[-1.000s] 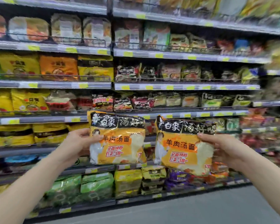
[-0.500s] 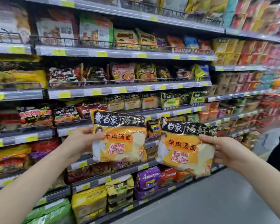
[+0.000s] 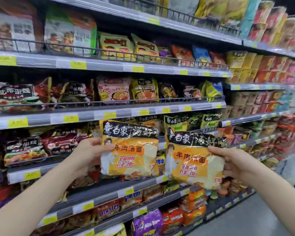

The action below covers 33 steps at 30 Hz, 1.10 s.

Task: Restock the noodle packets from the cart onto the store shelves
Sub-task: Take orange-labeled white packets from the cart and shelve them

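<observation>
Before the shelves point(image 3: 109, 114), the left hand point(image 3: 87, 153) and right hand point(image 3: 235, 162) each gripped an orange packet point(image 3: 129, 149) by its edge, mid-carry; next, seemingly, each needs setting beside the matching packets point(image 3: 175, 122) behind.

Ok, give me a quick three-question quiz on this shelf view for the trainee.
1. True or false: the left hand holds nothing.
2. Which packet sits lower in view? A) left orange packet B) right orange packet
3. Fill in: the price tags on the shelf edge are ___ coloured.

Key: 1 false, its fingers grip a packet; the right hand grips the other. 2 B. 3 yellow.
</observation>
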Each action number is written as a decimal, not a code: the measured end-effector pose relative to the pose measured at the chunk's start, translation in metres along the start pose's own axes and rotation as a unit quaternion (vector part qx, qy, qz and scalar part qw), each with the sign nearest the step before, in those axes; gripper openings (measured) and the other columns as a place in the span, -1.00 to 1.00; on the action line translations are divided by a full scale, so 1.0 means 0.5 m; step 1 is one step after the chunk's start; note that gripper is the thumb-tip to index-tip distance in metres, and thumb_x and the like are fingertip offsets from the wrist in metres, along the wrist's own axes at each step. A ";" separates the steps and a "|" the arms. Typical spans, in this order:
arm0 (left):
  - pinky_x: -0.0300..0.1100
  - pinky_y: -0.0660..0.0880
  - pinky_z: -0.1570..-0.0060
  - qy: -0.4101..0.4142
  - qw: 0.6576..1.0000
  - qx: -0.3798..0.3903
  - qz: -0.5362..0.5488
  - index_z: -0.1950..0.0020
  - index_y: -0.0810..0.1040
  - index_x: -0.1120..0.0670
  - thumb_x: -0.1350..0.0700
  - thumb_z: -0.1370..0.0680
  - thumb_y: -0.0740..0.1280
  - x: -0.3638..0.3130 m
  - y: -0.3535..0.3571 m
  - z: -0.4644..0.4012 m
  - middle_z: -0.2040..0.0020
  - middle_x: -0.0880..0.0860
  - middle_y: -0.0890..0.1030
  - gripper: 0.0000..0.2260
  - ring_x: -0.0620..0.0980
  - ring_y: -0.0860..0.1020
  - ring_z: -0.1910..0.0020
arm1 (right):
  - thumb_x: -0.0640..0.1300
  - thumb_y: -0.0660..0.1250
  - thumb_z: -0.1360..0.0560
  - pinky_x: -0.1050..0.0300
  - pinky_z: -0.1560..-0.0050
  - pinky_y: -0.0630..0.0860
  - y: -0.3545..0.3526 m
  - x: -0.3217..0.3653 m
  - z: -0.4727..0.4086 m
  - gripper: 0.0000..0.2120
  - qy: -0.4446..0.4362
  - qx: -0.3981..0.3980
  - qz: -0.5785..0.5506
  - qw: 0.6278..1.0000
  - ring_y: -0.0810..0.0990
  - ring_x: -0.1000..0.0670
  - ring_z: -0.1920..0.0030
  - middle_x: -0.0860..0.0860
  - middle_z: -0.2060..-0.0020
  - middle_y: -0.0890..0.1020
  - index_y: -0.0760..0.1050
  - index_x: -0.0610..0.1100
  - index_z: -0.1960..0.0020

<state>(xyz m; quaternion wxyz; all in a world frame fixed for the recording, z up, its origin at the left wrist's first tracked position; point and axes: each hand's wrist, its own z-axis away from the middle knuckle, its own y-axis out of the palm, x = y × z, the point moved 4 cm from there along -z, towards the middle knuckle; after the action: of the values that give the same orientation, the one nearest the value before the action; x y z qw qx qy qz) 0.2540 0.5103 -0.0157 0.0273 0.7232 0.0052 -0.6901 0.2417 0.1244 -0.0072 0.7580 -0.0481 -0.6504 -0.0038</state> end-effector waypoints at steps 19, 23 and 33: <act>-0.16 0.58 0.33 0.007 0.997 -0.074 -0.004 -0.26 0.40 0.27 0.20 -0.28 0.53 0.095 0.061 -0.372 0.14 0.15 0.70 -0.40 0.02 0.67 0.24 | -0.10 0.48 -0.32 0.11 0.28 0.61 0.007 0.003 -0.506 -0.76 0.023 0.092 0.012 0.995 0.66 -0.02 0.43 -0.08 0.39 0.69 0.58 -0.24 0.12; -0.19 0.54 0.39 0.009 0.996 -0.083 -0.025 -0.12 0.52 0.27 -0.06 0.10 0.65 0.133 0.084 -0.420 0.21 0.15 0.69 -0.13 0.00 0.66 0.31 | -0.07 0.50 -0.23 0.00 0.14 0.61 0.007 -0.005 -0.614 -0.67 0.035 0.118 0.038 0.992 0.66 -0.07 0.41 -0.08 0.38 0.69 0.60 -0.25 0.11; -0.14 0.53 0.34 0.040 0.992 -0.120 -0.029 -0.13 0.45 0.40 0.04 -0.17 0.58 0.196 0.107 -0.464 0.25 0.13 0.66 -0.31 0.06 0.62 0.31 | -0.12 0.45 -0.37 0.09 0.35 0.50 0.023 -0.077 -0.750 -0.75 0.017 0.133 0.019 0.991 0.63 -0.05 0.49 -0.10 0.43 0.66 0.56 -0.28 0.07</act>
<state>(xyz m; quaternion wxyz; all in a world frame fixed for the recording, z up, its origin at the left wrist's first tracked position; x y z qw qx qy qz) 0.4924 0.4646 -0.1011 0.0936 0.7415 0.1101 -0.6553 0.6064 0.1047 -0.1020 0.7686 0.0409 -0.6311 0.0963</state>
